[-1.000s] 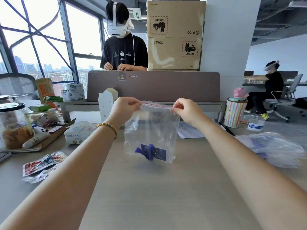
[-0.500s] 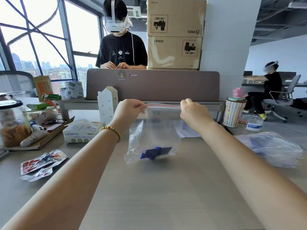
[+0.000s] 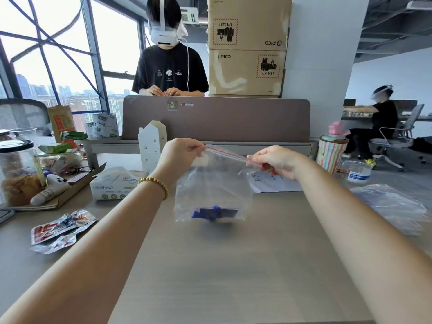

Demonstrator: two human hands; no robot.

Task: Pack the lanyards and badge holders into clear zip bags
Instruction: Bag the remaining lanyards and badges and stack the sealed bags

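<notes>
Above desk [image 3: 233, 265]: clear zip bag [image 3: 214, 185] hangs in air, red-lined top edge stretched between hands. Left hand [image 3: 180, 155] pinches left corner, right hand [image 3: 275, 161] pinches right corner. Blue lanyard bundle [image 3: 214, 212] lies at bag bottom.

Between my left hand [image 3: 181, 153] and right hand [image 3: 277, 160] hangs a zip bag [image 3: 214, 185] of thin, clear, glossy plastic, wrinkled, with a dark blue lanyard [image 3: 214, 212] inside. Below my hands the desk [image 3: 224, 265] looks like matt, smooth wood laminate.
</notes>
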